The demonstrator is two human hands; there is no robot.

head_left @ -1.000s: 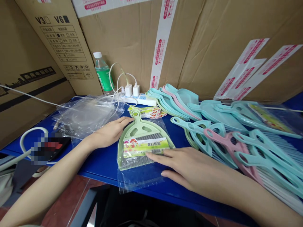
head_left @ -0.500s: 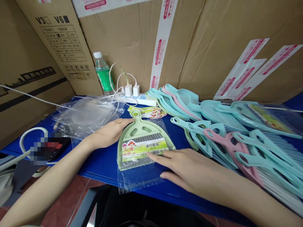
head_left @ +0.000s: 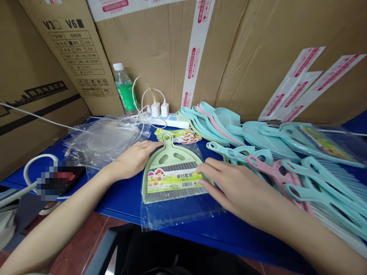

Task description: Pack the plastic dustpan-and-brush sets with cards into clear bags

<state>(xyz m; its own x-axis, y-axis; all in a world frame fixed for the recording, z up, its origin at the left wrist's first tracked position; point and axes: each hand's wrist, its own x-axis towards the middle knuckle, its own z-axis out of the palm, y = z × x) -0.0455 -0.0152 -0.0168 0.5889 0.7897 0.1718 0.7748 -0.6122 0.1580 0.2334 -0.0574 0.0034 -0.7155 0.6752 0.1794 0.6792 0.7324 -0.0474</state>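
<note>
We look down at a green dustpan [head_left: 169,160] in a clear bag [head_left: 177,214] on a blue table [head_left: 218,233]. Our left hand [head_left: 134,160] lies flat, fingers together, against its handle; our right hand [head_left: 232,187], fingers spread, touches its right edge, pinching nothing. Teal and pink dustpans [head_left: 323,198] lie right of it.

Packing station in a stockroom or small warehouse. Corrugated cartons [head_left: 65,49] with printed spec tables and branded tape line the back of a blue desk [head_left: 229,233]. On it: batches of plastic dustpan-and-brush sets [head_left: 323,191], loose poly bags [head_left: 106,141], product labels [head_left: 177,134], and a power strip [head_left: 172,120] with chargers.
</note>
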